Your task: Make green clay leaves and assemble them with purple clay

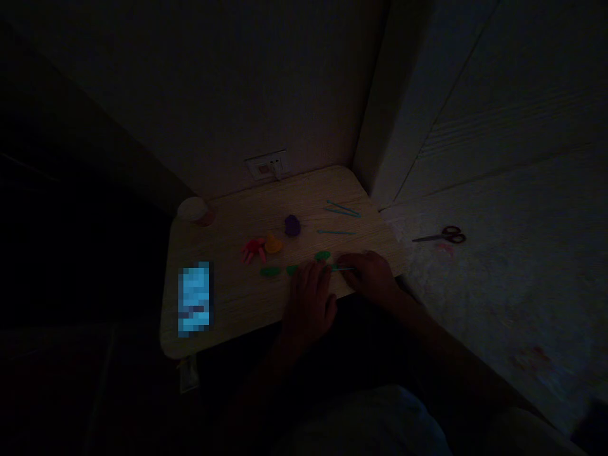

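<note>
In dim light, my left hand rests palm down at the table's near edge, fingers stretched forward and thumb apart. Its fingertips lie by green leaf-shaped pieces, partly covering one. My right hand is closed on a thin pale stick that points left toward a small green bit beside my left fingers. Another green leaf-shaped piece lies just beyond my hands. Farther back are a purple lumpy ball, an orange piece and a red piece with pink petal-like parts.
Thin blue sticks lie at the right of the wooden table. A lit phone is at the left, with a white-lidded tub behind it. Scissors lie off the table at right. A wall socket sits behind.
</note>
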Motion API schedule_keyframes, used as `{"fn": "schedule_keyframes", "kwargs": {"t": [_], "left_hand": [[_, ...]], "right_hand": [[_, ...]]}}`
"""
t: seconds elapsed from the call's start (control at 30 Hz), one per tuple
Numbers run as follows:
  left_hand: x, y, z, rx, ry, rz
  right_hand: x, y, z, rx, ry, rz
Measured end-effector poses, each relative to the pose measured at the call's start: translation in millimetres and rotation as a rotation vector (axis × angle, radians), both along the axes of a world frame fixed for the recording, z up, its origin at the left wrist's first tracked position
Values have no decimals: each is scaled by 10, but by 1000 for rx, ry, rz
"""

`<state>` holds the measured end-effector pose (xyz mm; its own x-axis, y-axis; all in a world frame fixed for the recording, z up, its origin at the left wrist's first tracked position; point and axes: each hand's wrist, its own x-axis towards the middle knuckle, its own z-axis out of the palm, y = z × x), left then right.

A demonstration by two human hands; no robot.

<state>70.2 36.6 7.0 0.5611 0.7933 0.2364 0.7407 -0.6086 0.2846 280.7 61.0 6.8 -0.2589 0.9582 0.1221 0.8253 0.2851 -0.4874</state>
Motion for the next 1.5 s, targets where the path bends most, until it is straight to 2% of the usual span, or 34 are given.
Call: {"fn": "schedule_keyframes", "kwargs": {"t": [0.3,0.5,0.8,1.1,1.23,1.5], "left_hand": [[7,-2,7,-22,-4,9],[11,6,27,-45,5,10],[-9,-16,-19,-6,15,-16],[-34,-16,-27,11,-34,-4],[-60,-22,-67,48,-51,-48],[-104,-22,-120,80,-149,-99]], "right_hand": [[19,-234,34,-18,-113,131],[-80,-283,74,-65,-229,115],[-59,-263,37,-50,-118,78],[-44,-245,39,-60,-129,59],[7,-213,6,-37,-76,36],[-21,-142,-15,-3,-92,143]]}}
